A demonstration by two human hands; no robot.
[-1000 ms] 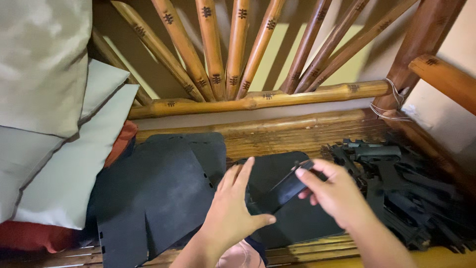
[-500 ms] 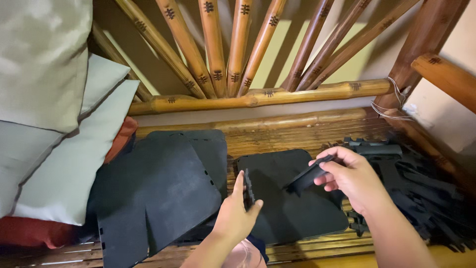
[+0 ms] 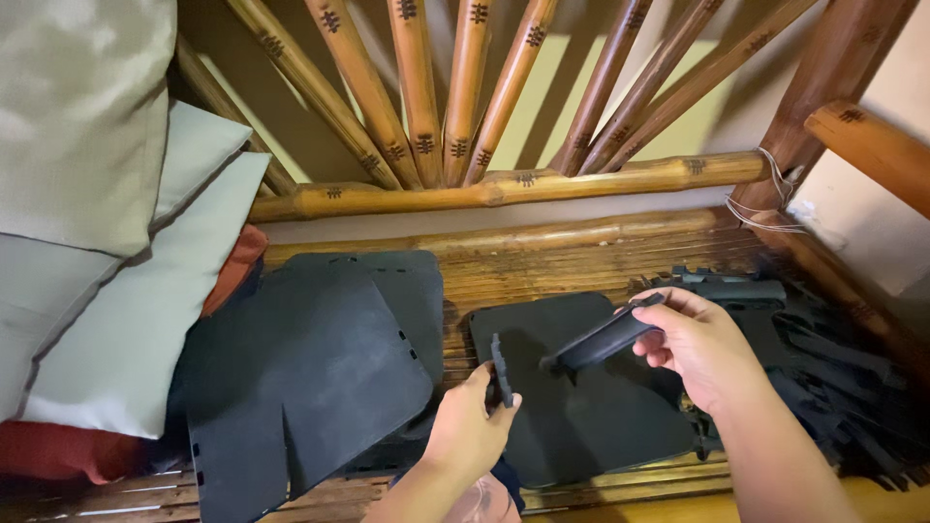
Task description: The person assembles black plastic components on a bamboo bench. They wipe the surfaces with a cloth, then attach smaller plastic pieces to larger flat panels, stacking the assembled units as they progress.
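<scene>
1. The left hand (image 3: 470, 426) is pinched shut on a small black piece (image 3: 501, 369) with a notched edge, held upright between thumb and fingers above the bamboo seat (image 3: 581, 260).
2. The right hand (image 3: 699, 349) is closed around a longer black strip (image 3: 603, 341), thumb on top and fingers curled under. The strip tilts down towards the left, and its low end hangs near the small piece without touching it.
3. Both pieces sit over a dark rounded sheet (image 3: 581, 416) that lies flat on the seat slats just below the hands.
4. Progress, as I judge it: the two held pieces are brought close but are not joined, so whatever fitting is meant between them looks not yet done.
5. A heap of black cut pieces (image 3: 823, 358) lies on the right end of the seat, loose and tangled, which suggests many parts untouched.
6. A stack of large black sheets (image 3: 310, 368) with small edge notches lies on the left of the seat, partly overlapping one another.
7. No box, tray or bin shows; the parts lie straight on the seat.
8. Pale cushions (image 3: 87, 194) lean at the far left, with a red cushion (image 3: 237, 266) under them.
</scene>
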